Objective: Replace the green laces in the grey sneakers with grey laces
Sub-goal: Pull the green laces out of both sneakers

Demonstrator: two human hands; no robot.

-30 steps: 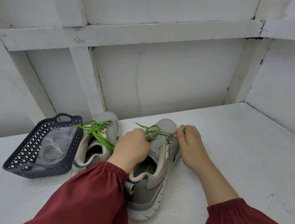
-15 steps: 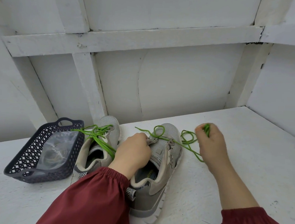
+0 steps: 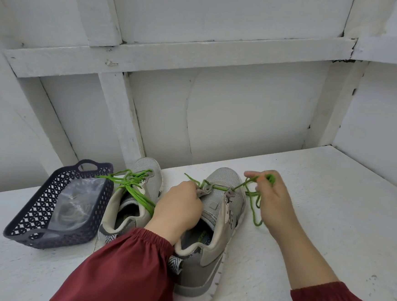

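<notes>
The right hand point(image 3: 274, 204) pinches the loosened green lace point(image 3: 270, 179) in its grip, just right of the near sneaker point(image 3: 211, 251). The left hand point(image 3: 178, 211) grips that sneaker's eyelet edge. The second sneaker point(image 3: 130, 206), laced green, stands between it and a dark basket point(image 3: 31, 235) on the tabletop point(image 3: 329, 220).

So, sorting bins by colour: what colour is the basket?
The basket is dark slate grey; head view.

The one readable print is on the insole point(image 3: 206, 240) of the sneaker point(image 3: 209, 265) that the left hand point(image 3: 178, 210) holds: dark letters "FO", nearer the person than its fingers point(image 3: 193, 190), the rest hidden by the collar. Dark marks on the sneaker's side, between those fingers and the right hand point(image 3: 276, 204) pinching the green lace point(image 3: 255, 209), are too small to read.
</notes>
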